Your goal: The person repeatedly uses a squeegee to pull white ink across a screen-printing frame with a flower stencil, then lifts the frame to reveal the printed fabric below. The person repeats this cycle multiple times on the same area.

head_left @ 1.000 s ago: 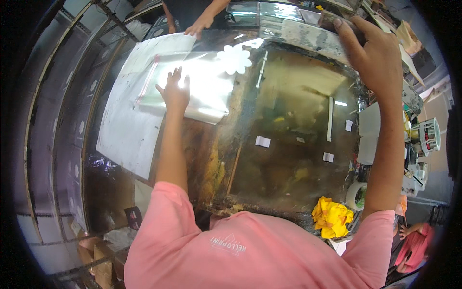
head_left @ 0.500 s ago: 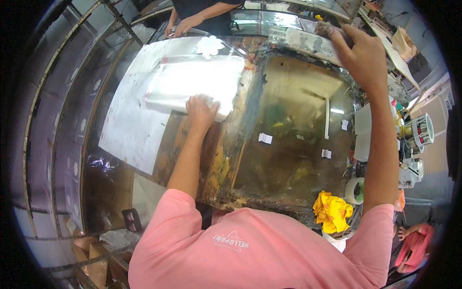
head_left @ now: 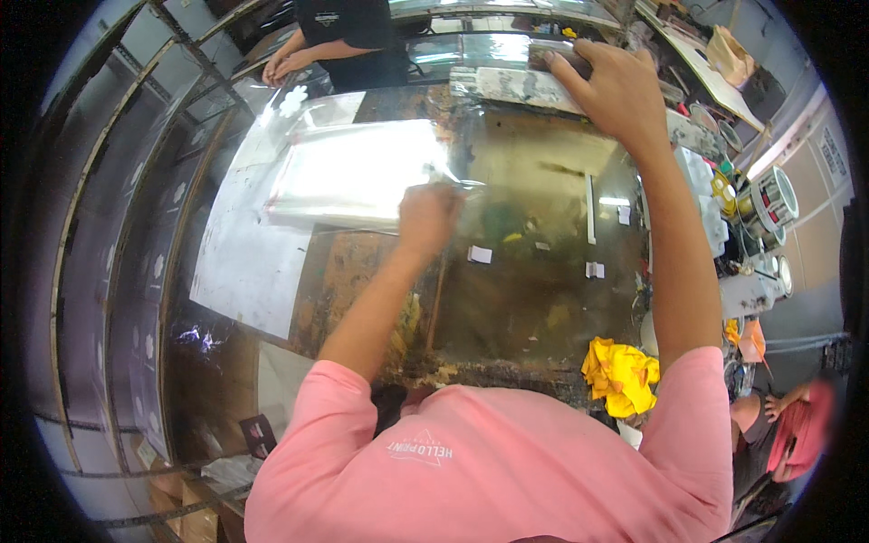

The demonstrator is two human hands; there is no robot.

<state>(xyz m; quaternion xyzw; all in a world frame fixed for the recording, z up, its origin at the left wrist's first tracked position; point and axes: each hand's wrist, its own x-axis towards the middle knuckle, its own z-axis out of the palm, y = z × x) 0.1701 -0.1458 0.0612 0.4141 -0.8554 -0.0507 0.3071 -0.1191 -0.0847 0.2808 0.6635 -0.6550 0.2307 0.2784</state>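
Observation:
At the near right corner of a stack of clear plastic sheets (head_left: 353,172), my left hand (head_left: 430,215) is closed, its fingertips blurred. A bent, shiny edge of film rises beside those fingers, so it appears to pinch a clear plastic sheet. My right hand (head_left: 620,90) is raised at the far right, thumb and fingers closed around a brown block-like piece (head_left: 540,56) whose kind I cannot make out. Just below it lies a mottled white-grey bar (head_left: 516,88). Between my arms is a dark glossy work surface (head_left: 534,312) with several small white tabs, one being a folded tab (head_left: 480,255).
Across the table a person in black (head_left: 348,36) handles a clear sheet with a white flower shape (head_left: 291,101). White paper (head_left: 244,262) lies under the stack. A yellow cloth (head_left: 620,376) and paint cans (head_left: 768,199) are at right; metal racks (head_left: 100,226) stand at left.
My left hand has moved right, from lying on the stack's near edge to its corner, where film now lifts. The other person's hands and flower-marked sheet have shifted left. The view has turned slightly.

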